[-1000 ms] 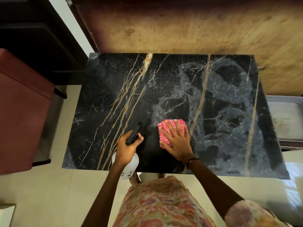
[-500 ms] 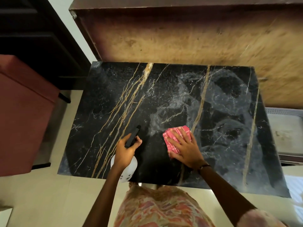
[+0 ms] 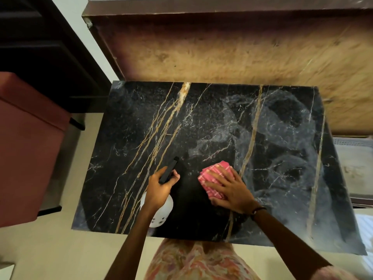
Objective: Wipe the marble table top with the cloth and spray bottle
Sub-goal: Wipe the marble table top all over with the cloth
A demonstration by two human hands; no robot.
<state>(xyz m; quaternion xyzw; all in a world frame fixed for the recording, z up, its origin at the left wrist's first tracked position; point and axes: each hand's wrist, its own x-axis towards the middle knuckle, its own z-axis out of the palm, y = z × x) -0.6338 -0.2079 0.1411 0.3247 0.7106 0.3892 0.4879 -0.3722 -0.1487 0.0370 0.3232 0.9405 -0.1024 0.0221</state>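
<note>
Pressing flat with fingers spread, the right hand (image 3: 228,189) pins a folded pink checked cloth (image 3: 214,179) to the black gold-veined marble table top (image 3: 201,122) near its front edge, while the left hand (image 3: 159,188) wraps around a white black-nozzled spray bottle (image 3: 161,211) just beside it.
</note>
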